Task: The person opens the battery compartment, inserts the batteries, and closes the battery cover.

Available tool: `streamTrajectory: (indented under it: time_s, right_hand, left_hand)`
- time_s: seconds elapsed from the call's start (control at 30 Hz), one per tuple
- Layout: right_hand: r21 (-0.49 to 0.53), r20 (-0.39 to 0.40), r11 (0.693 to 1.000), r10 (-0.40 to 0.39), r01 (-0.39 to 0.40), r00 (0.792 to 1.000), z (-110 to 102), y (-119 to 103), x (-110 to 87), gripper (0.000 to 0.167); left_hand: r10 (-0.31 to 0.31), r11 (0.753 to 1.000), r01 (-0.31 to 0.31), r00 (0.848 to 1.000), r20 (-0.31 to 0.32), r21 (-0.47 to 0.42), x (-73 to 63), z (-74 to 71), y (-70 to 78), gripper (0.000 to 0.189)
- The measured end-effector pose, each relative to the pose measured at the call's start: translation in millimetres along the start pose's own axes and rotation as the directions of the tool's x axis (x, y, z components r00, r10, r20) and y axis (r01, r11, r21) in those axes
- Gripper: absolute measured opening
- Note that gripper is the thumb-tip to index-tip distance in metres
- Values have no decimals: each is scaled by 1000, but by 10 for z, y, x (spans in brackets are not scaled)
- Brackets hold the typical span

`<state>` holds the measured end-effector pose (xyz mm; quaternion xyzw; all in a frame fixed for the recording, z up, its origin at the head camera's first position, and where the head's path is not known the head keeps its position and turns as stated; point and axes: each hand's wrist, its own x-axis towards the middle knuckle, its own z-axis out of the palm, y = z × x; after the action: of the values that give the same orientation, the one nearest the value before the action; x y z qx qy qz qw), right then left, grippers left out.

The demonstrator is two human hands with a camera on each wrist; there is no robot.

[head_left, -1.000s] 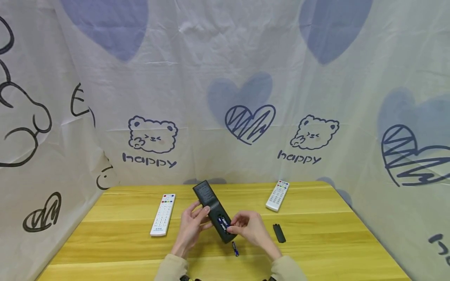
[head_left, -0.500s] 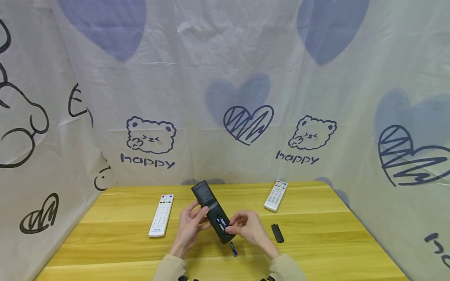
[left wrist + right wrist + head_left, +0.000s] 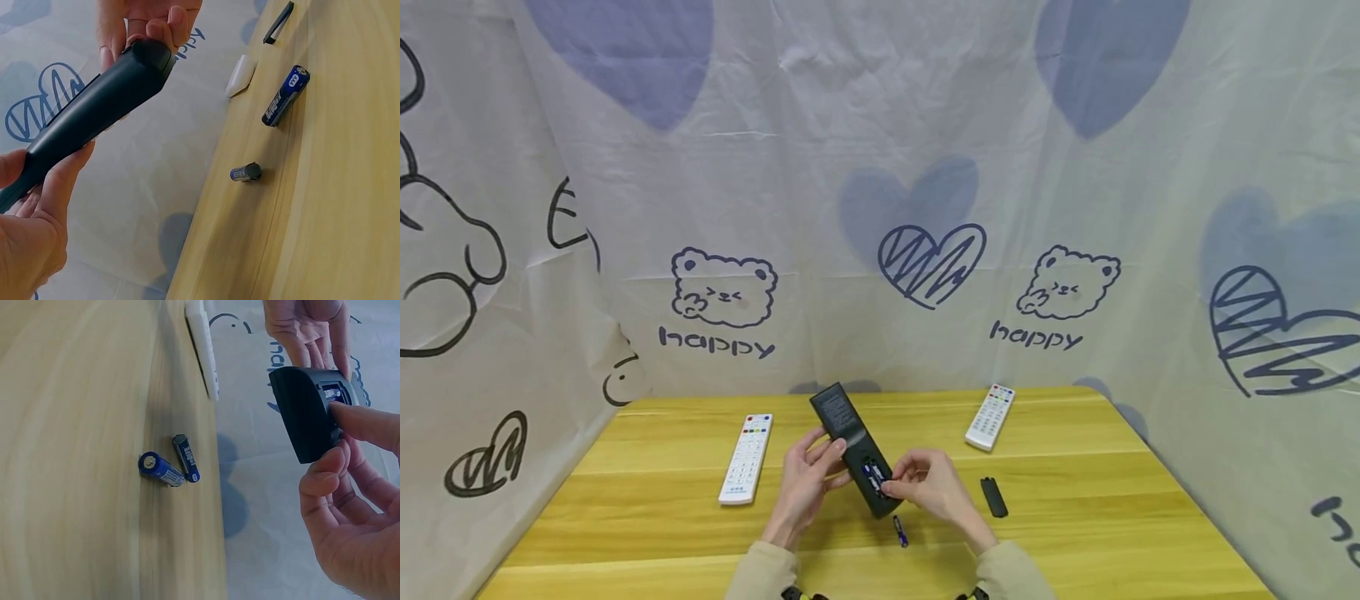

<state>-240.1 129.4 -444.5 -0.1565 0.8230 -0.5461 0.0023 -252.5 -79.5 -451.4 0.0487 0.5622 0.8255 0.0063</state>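
Observation:
My left hand (image 3: 805,485) grips a black remote control (image 3: 837,411) around its middle, thumb on its back and fingers beneath. The remote is tilted above the table, its back facing me with the battery compartment uncovered. Blue batteries (image 3: 873,473) lie inside that compartment. My right hand (image 3: 934,486) holds the remote's lower end, the thumb pressing into the compartment and the other fingers curled by the edge, as the right wrist view shows. Below, a blue AAA battery (image 3: 285,97) and a second loose battery (image 3: 245,172) lie on the wooden table.
The black battery cover (image 3: 994,497) lies on the table to the right of my right hand. A white remote control (image 3: 747,460) rests at the left, and another white remote (image 3: 990,418) at the back right. Behind the table (image 3: 1097,500) hangs a printed cloth (image 3: 820,208).
The right thumb stays at the compartment with only slight shifts. Both hands and the black remote control keep nearly the same place; the head view sways a little.

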Motion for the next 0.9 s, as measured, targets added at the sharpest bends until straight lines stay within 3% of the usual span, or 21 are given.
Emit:
streamTrajectory:
  time_s: [0.2,0.37,0.47,0.6,0.67,0.73,0.9]
  right_hand:
    - [-2,20,1000,-13,13,1000,-10,17,-16,23]
    - [52,35,994,-96,94,995,-51,59,-40,21]
    - [69,42,993,-101,98,994,-122,102,-64,20]
    - [-105,-21,994,-21,19,1000,-257,178,-102,15]
    - [-243,-82,970,10,-30,997,-336,237,-115,11]
    - [-379,-137,922,30,-80,990,-425,308,-125,9]
    - [-548,-158,818,105,-176,982,-677,461,-145,28]
  left_hand:
    - [4,1000,-4,1000,6,7,-6,10,-4,43]
    - [5,1000,-5,1000,6,2,-7,11,-3,45]
    - [0,1000,0,1000,2,-3,-5,12,-1,45]
    - [-6,1000,6,1000,0,-4,-8,12,-2,47]
    - [-8,1000,8,1000,-1,-2,-12,11,-2,47]
    - [-10,1000,10,1000,-2,-1,-14,7,-3,47]
    - [-13,1000,13,1000,-5,3,-14,-8,-10,47]
